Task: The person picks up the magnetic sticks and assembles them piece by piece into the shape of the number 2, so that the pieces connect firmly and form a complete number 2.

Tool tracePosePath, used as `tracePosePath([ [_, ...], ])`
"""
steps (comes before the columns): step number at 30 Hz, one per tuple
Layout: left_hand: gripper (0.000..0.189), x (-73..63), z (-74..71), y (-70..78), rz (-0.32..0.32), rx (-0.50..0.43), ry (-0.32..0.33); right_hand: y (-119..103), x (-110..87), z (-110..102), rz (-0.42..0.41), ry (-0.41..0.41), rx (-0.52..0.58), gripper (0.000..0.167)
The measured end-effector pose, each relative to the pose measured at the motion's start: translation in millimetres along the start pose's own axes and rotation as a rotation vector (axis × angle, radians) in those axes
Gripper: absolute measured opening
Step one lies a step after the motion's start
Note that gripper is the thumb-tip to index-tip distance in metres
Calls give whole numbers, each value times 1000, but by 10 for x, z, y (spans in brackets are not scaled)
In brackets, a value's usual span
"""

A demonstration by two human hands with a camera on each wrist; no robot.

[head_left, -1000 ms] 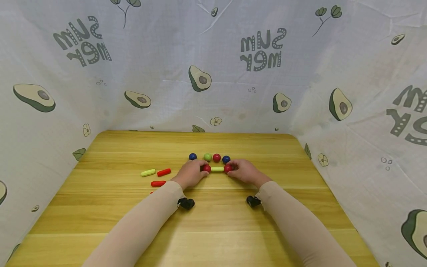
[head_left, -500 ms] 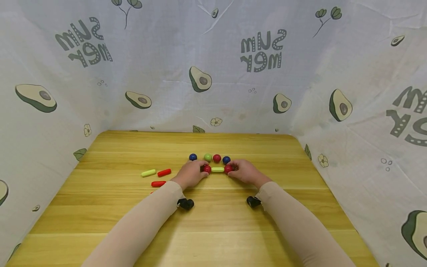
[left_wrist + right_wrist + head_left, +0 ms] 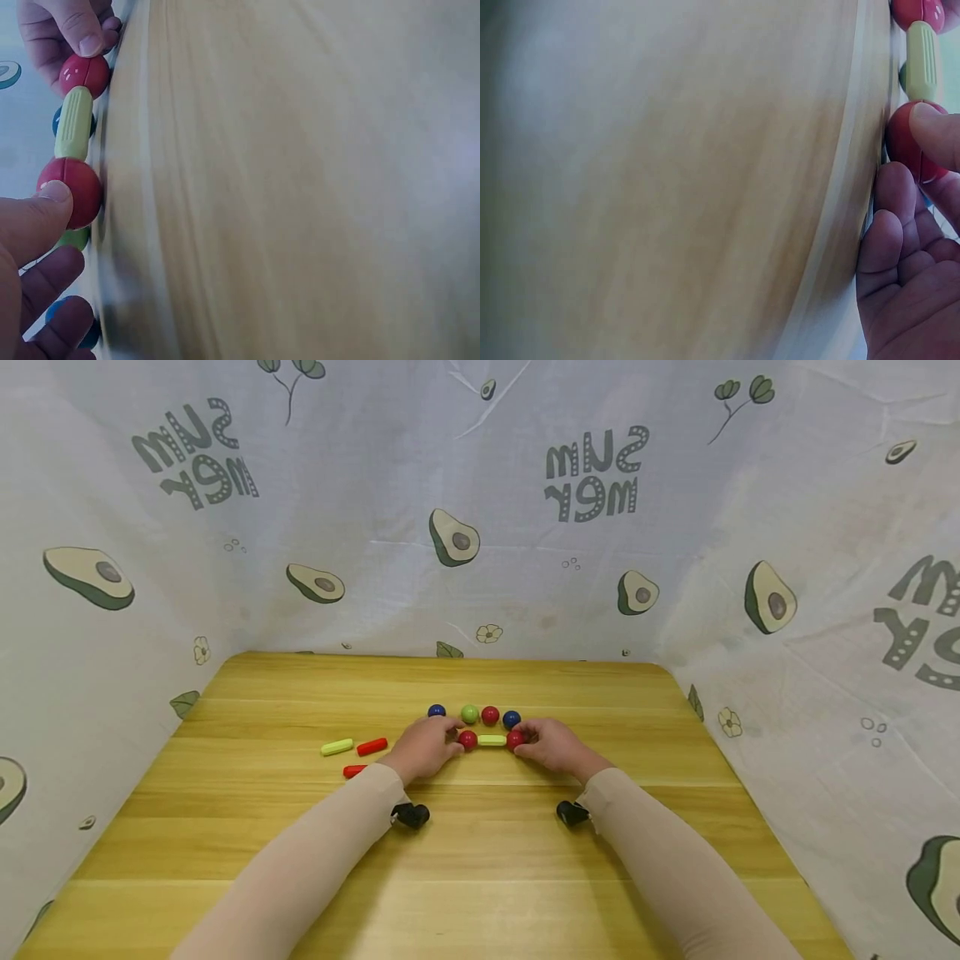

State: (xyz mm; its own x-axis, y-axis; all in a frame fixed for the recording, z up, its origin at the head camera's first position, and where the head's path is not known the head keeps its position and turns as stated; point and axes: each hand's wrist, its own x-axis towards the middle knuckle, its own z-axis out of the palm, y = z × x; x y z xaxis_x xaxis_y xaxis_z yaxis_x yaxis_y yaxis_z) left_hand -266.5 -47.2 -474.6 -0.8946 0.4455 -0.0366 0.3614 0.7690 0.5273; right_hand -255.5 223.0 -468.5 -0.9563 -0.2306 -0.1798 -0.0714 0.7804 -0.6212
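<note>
A pale yellow-green ribbed rod (image 3: 492, 741) lies on the wooden table with a red ball at each end, joined in one line. My right hand (image 3: 552, 745) pinches the right red ball (image 3: 904, 142) between thumb and fingers. At the other end, my left hand (image 3: 426, 747) is around the left red ball (image 3: 468, 741) with its fingers loosened. In the left wrist view, the left thumb overlaps that ball (image 3: 84, 196), and the visible fingers stand away from it. Whether the thumb still touches is hard to tell.
Behind the piece, a blue ball (image 3: 437, 711), a green ball (image 3: 469, 714), a red ball (image 3: 491, 716) and another blue ball (image 3: 512, 720) form a row. Left lie a yellow rod (image 3: 337, 747), a red rod (image 3: 372, 747) and another red rod (image 3: 355, 771), partly covered by the left arm.
My left hand has shifted slightly left and loosened, baring more of the left red ball. My right hand keeps its pinch, and the joined piece stays in place.
</note>
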Motion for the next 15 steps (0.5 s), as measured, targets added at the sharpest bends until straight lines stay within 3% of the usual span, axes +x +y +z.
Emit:
tracePosePath([
  [7, 46, -98, -179, -116, 8, 0, 16, 11, 5, 3, -3, -1, 4, 36],
  [15, 46, -242, -421, -373, -9, 39, 50, 25, 17, 10, -9, -2, 0, 38],
])
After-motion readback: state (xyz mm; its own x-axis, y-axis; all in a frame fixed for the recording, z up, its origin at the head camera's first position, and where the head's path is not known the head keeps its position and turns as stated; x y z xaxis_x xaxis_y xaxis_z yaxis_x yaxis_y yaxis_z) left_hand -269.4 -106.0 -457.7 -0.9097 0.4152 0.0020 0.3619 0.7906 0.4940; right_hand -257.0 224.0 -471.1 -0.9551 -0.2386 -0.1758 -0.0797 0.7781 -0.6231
